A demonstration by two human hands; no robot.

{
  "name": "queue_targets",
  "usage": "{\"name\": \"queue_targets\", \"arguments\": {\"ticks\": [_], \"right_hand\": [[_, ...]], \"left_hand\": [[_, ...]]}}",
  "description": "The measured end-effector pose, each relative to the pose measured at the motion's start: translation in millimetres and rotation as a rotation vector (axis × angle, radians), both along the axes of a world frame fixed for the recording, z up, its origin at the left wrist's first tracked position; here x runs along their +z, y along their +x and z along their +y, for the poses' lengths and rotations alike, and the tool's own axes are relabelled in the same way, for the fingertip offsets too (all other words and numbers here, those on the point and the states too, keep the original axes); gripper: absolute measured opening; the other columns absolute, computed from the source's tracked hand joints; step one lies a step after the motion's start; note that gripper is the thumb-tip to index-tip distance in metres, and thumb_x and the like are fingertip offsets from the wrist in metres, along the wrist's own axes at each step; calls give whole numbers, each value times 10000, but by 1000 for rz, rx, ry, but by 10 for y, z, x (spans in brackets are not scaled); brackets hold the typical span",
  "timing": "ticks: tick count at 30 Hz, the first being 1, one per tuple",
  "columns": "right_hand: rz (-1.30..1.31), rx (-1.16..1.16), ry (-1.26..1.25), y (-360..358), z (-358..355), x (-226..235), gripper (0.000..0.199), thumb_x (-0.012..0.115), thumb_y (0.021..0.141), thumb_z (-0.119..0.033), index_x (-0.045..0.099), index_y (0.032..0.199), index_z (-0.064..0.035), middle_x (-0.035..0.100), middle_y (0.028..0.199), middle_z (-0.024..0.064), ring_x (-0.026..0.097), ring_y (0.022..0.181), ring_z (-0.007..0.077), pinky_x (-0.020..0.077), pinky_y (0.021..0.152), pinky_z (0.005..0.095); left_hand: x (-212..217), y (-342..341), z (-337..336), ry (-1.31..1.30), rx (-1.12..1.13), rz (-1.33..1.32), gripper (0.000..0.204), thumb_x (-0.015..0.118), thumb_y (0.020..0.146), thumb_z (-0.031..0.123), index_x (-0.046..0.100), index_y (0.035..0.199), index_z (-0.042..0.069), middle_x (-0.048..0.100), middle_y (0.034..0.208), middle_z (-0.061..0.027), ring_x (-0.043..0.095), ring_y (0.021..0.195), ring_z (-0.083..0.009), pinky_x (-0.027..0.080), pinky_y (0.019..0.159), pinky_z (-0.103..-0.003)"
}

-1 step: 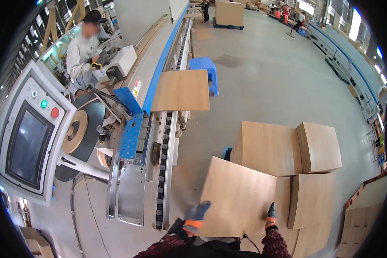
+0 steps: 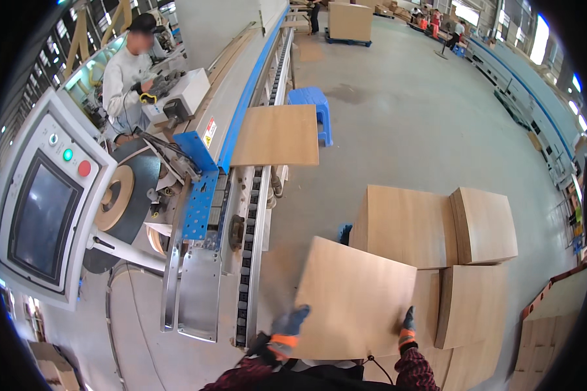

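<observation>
A square wood-grain panel [image 2: 357, 300] is held low in front of me, tilted, between both hands. My left hand [image 2: 290, 324], in a dark glove with an orange cuff, grips its left edge near the lower corner. On the right edge my right hand [image 2: 407, 322], gloved the same way, is closed with the thumb lying over the top face; its other fingers are hidden under the panel. Stacks of similar panels [image 2: 407, 225] stand just beyond and to the right. Another panel [image 2: 277, 135] lies on the machine's conveyor, ahead and to the left.
The machine's chain conveyor [image 2: 246, 287] runs along my left, beside a blue perforated plate [image 2: 200, 205] and a control screen [image 2: 42, 218]. A blue stool [image 2: 314, 107] stands behind the conveyor panel. Across the machine a co-worker [image 2: 127, 78] is busy. More stacked boards [image 2: 548, 332] sit far right.
The held panel and my left hand have shifted slightly to the left, my right hand following a little. The panel on the conveyor looks nearly unmoved.
</observation>
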State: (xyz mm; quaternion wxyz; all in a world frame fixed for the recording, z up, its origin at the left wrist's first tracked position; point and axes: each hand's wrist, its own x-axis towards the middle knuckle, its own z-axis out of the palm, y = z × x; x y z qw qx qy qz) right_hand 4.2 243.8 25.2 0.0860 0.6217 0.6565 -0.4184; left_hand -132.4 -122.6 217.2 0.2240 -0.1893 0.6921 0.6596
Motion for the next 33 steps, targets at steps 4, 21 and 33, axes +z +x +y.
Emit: {"name": "queue_targets", "arguments": {"ticks": [4, 21, 33], "right_hand": [[471, 112, -289, -392, -601, -38, 441, 428, 880, -342, 500, 1131, 12, 541, 1102, 60, 488, 1014, 170, 345, 915, 261], [666, 195, -262, -2549, -2496, 1393, 445, 593, 745, -357, 548, 902, 57, 579, 764, 94, 517, 675, 168, 410, 607, 315], [536, 445, -355, -3000, -2313, 886, 551, 540, 744, -460, 560, 973, 41, 595, 926, 186, 556, 878, 308, 411, 747, 360]], "left_hand": [[-207, -50, -992, -650, 153, 126, 273, 581, 786, 306, 579, 742, 36, 481, 567, 28, 424, 549, -73, 368, 504, -268], [-175, -623, -1336, -1229, -350, 867, 545, 499, 737, 296, 396, 1167, -23, 339, 1226, -258, 294, 1167, -405, 192, 987, -497], [-336, -966, -1210, -1353, -292, 901, 478, 500, 736, 286, 440, 1097, -22, 387, 1208, -220, 327, 1153, -371, 209, 995, -465]]}}
